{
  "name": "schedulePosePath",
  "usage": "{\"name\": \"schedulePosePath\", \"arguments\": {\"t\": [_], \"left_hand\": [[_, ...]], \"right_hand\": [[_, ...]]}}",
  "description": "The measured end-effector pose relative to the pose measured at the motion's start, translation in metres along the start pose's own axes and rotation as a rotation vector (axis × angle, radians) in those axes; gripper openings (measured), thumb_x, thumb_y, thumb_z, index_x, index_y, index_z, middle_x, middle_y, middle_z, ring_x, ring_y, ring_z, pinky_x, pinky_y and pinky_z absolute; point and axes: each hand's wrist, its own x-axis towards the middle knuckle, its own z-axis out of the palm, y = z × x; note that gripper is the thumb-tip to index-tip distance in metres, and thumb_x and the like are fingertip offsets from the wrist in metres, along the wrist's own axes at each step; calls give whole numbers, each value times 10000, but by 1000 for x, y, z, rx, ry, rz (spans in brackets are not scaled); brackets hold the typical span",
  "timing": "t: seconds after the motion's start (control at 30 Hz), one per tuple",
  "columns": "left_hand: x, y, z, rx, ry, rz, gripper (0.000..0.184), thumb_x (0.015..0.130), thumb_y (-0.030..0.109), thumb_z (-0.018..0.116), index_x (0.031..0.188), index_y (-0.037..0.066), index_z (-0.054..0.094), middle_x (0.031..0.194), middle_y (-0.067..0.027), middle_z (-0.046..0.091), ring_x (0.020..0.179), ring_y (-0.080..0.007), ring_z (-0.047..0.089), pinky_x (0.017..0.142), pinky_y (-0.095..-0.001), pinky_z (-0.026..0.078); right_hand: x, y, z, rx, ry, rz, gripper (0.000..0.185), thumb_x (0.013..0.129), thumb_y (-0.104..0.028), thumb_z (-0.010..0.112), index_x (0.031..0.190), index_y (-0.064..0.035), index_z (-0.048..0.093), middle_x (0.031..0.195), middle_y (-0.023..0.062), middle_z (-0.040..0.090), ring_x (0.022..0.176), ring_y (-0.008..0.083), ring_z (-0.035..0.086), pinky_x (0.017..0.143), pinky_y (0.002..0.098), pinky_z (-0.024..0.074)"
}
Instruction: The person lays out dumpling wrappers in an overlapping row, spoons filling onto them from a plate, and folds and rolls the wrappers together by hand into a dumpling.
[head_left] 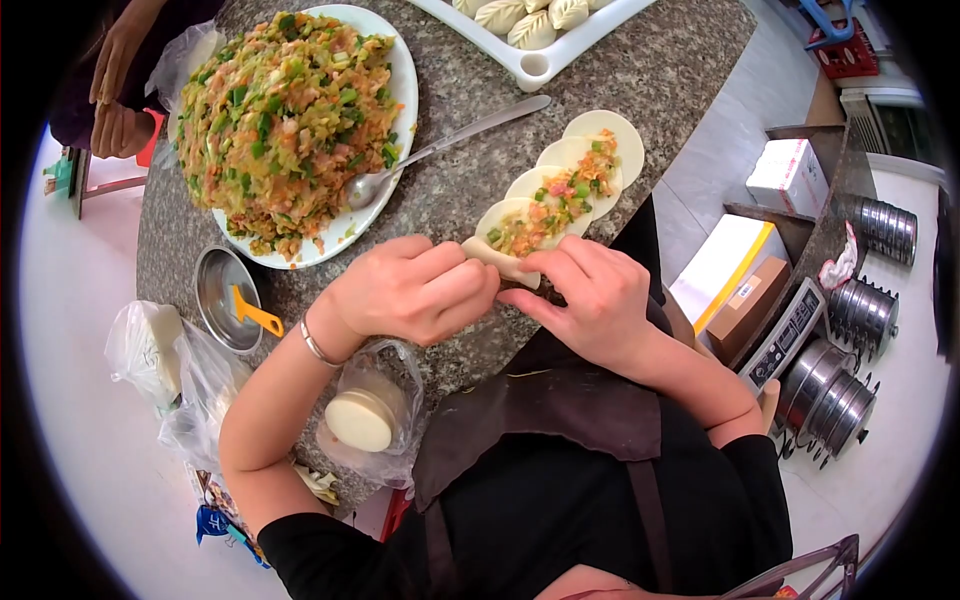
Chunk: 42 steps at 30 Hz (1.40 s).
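Four or more round dough wrappers, as the head view shows, overlap in a row to the right of the white plate, which serves as the landmark here. A strip of chopped filling runs along their middle. The row's long axis slants: its far end points away from the plate and from the person, while its near end comes down to the fingers.

Both hands meet at that near end, over a folded dough edge. The left hand, on the side closer to the plate, has its fingers curled and appears to pinch the fold's left end; the right hand seems to nip the other end between thumb and fingers. The rest of the row lies just beyond the grip, up and to the right — the right hand is the nearer to it.

A metal spoon leans across the plate's right rim, beside the heaped filling. Nearer the person than the plate sit a steel bowl and — past the left forearm — a bagged stack of wrappers.
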Motion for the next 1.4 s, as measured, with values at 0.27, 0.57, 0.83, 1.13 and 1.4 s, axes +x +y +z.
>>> {"name": "schedulePosePath", "arguments": {"t": [0.27, 0.57, 0.83, 1.13, 1.4], "left_hand": [[2, -2, -2, -12, -2, 26, 281, 708, 90, 721, 984, 44, 746, 816, 22, 556, 617, -85, 538, 482, -239, 378], [2, -3, 1, -46, 10, -1, 261, 714, 90, 715, 969, 40, 740, 819, 11, 558, 621, -94, 542, 490, -243, 392], [0, -1, 1, -76, -3, -53, 270, 729, 99, 720, 994, 55, 753, 864, -4, 583, 658, -111, 573, 528, -251, 428], [5, 1, 4, 26, 44, -65, 260, 741, 140, 722, 996, 95, 742, 965, 11, 617, 714, -90, 581, 560, -243, 420], [10, 0, -1, 31, -12, -114, 233, 763, 172, 719, 986, 107, 715, 1005, 22, 627, 750, -86, 590, 566, -242, 434]], "right_hand": [[-1, 1, 4, -24, 22, -4, 266, 750, -240, 887, 878, -109, 695, 737, 31, 615, 611, 230, 637, 532, 347, 495], [-1, 2, 3, -26, 0, 3, 340, 705, -299, 910, 888, -120, 685, 736, 31, 618, 613, 231, 640, 530, 347, 493], [-2, 2, 9, -91, 28, -22, 279, 731, -215, 878, 887, -112, 671, 742, 31, 622, 626, 238, 648, 543, 352, 505], [-2, 1, 10, -79, 43, -1, 254, 766, -242, 836, 871, -137, 630, 744, 4, 568, 663, 185, 649, 575, 327, 496], [-3, 2, 9, -120, 53, -25, 282, 757, -280, 847, 877, -143, 632, 744, 0, 568, 661, 185, 649, 574, 327, 495]]}}
